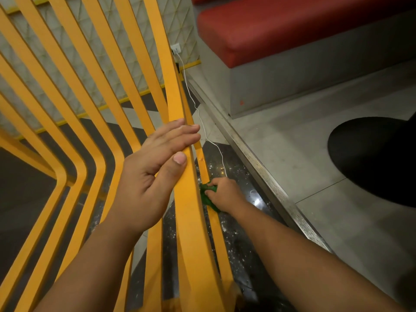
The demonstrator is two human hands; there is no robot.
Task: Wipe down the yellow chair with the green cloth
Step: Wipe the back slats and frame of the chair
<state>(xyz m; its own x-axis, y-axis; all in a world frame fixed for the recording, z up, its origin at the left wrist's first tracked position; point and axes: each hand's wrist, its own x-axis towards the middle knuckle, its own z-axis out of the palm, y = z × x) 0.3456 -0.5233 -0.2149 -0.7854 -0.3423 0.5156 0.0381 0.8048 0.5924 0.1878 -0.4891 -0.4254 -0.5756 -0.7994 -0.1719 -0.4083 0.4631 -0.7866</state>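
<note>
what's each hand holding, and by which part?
Right hand grips the bunched cloth around its middle, against a lower rail. Left hand holds nothing; its fingers rest on a slat.

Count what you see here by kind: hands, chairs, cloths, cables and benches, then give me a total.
Hands: 2, the left hand and the right hand
Chairs: 1, the yellow chair
Cloths: 1, the green cloth
Cables: 1, the white cable
Benches: 1, the red bench
Total: 6
</note>
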